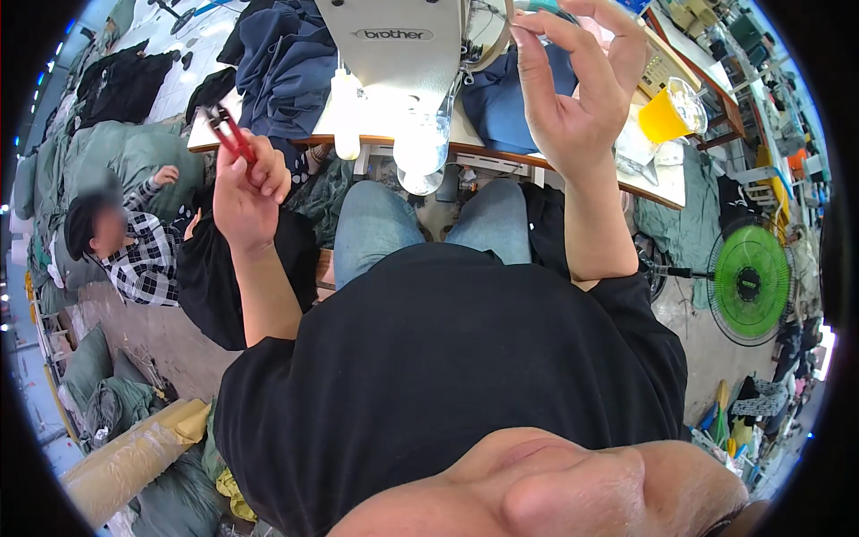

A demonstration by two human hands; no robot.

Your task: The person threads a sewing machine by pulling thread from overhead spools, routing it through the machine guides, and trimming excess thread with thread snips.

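Note:
Raised at the left, my left hand (250, 192) is closed around a pair of red-handled snips (233, 136), whose dark tips point up and away. My right hand (582, 103) is lifted beside the grey sewing machine (386, 67). Its thumb and forefinger meet in a pinch near the machine's right side; whatever is between them is too small to tell. Dark blue cloth (284, 67) lies bunched left of the machine, and more blue cloth (501, 107) lies to its right, partly behind my right hand.
A cup of orange drink (667, 118) stands on the table's right side. A white rounded object (345, 116) is in front of the machine. A green fan (750, 282) stands at the right. Another person in a checked shirt (148, 255) sits at the left among heaped fabric (134, 157).

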